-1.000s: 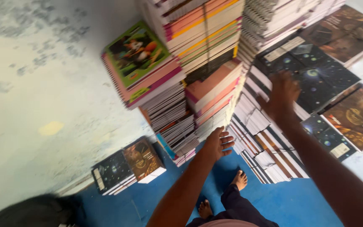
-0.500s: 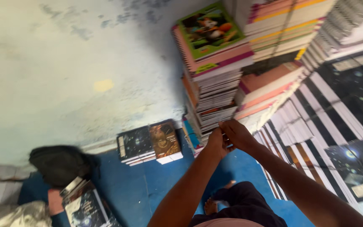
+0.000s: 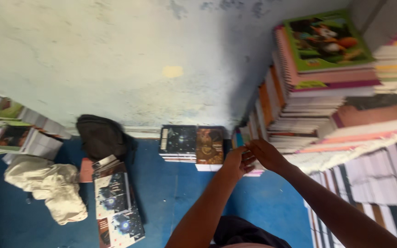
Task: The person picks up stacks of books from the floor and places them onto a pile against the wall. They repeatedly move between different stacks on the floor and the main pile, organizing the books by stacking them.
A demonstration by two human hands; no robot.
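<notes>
My left hand [image 3: 236, 161] and my right hand [image 3: 266, 154] meet fingertip to fingertip at the lower edge of a tall stack of spiral notebooks [image 3: 299, 115]. A notebook with a green cartoon cover [image 3: 327, 39] tops the stack. The fingers are bunched together against the notebook spines. Whether they pinch anything is hidden by blur. A pinkish book edge [image 3: 255, 173] shows just under the hands. Two low piles of dark-covered books [image 3: 191, 143] lie on the blue floor [image 3: 175, 197] just left of the hands.
More striped stacks [image 3: 373, 183] fill the right side. A black bag [image 3: 99, 135] leans against the pale wall [image 3: 116, 59]. A row of dark books [image 3: 116, 204] and a crumpled pale cloth [image 3: 51, 188] lie at left, with further book piles [image 3: 19, 135] behind.
The view has swung left and down. My right hand left the dark-covered stack at the right and came over to join my left hand at the tall stack's lower edge.
</notes>
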